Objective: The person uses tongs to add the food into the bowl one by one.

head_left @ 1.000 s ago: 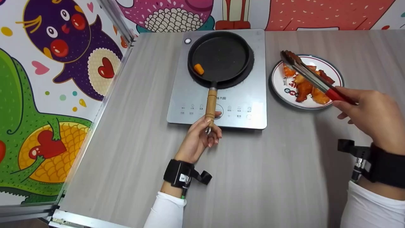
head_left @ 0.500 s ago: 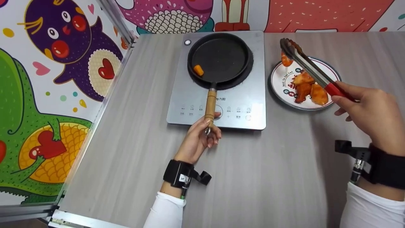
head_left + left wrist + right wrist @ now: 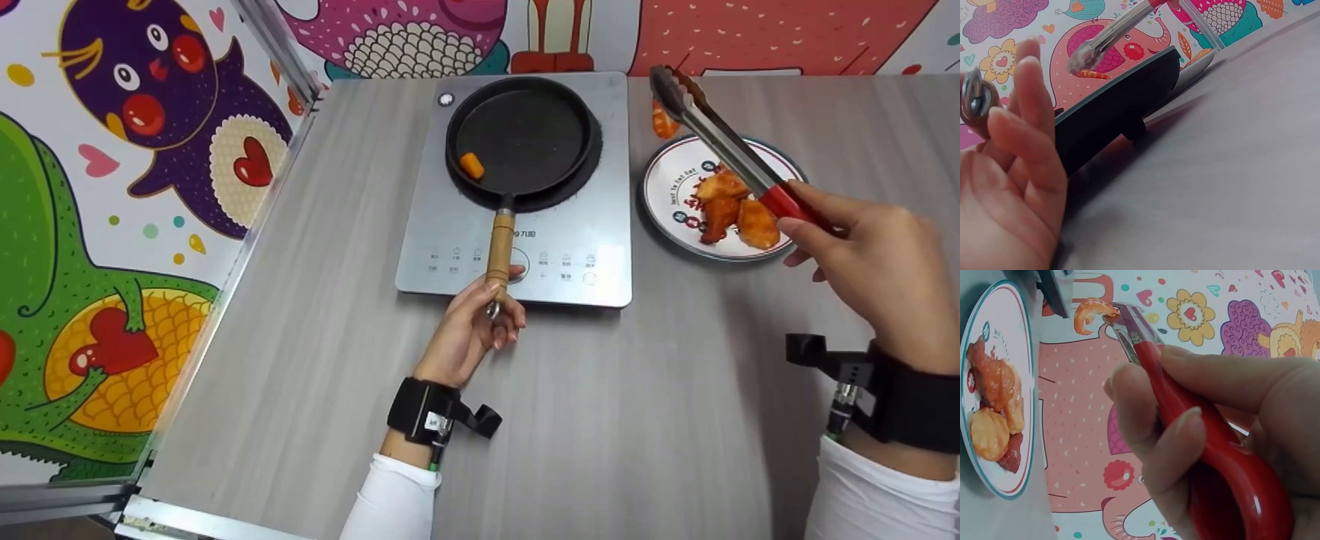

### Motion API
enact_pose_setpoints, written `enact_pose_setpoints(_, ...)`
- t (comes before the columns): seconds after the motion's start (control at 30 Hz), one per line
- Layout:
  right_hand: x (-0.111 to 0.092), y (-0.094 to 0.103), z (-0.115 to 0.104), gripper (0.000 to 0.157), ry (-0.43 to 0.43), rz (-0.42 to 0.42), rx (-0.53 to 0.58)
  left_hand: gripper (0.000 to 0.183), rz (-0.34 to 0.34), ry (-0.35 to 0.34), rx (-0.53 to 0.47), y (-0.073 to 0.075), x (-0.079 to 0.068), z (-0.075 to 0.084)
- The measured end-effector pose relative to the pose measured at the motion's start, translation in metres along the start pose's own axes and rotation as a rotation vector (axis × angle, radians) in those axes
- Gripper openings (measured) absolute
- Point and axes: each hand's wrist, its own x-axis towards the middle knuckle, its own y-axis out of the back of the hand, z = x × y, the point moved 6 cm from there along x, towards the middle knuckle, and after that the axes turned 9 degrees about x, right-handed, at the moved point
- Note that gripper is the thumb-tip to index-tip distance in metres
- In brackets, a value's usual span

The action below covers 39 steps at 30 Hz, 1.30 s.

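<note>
My left hand [image 3: 472, 326] holds the wooden handle [image 3: 500, 247] of a black frying pan [image 3: 525, 135] that sits on an induction cooker [image 3: 570, 247]. One small orange piece of food [image 3: 472, 165] lies at the pan's left side. With my right hand [image 3: 877, 262] I grip red-handled metal tongs [image 3: 727, 146]. Their tips pinch a shrimp [image 3: 1093, 315], raised above the table beyond the plate's far left rim. The plate [image 3: 667, 187] bears several glazed pieces of food [image 3: 757, 223], partly hidden under the tongs in the head view.
A patterned cartoon wall [image 3: 780, 37] stands behind the cooker, and another panel [image 3: 165, 120] borders the left side. A metal rail [image 3: 217, 307] runs along that panel. Grey table surface [image 3: 637, 420] lies in front of the cooker and plate.
The tongs have lifted the shrimp off the plate and carried it up and to the left, past the rim. My left hand and the pan stay where they were.
</note>
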Motion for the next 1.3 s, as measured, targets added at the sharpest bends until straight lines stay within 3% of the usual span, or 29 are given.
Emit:
enact_pose_setpoints(0.13, -0.002, -0.001, -0.010, 0.046, 0.038, 0.012, -0.012, 0.053, 0.001, 0.001, 0.001, 0.000, 0.000, 0.000)
enact_pose_setpoints(0.73, -0.008, -0.016, -0.050, 0.039, 0.360, 0.082, -0.037, 0.051, -0.006, -0.004, 0.008, 0.000, -0.001, 0.000)
enact_pose_setpoints(1.1, -0.012, -0.036, -0.068, 0.039, 0.447, 0.089, -0.030, 0.050, -0.001, 0.002, 0.026, 0.000, 0.000, 0.001)
enact_pose_setpoints(1.3, -0.012, -0.051, -0.077, 0.038, 0.475, 0.054, -0.020, 0.051, -0.003, -0.001, 0.020, 0.000, 0.000, 0.001)
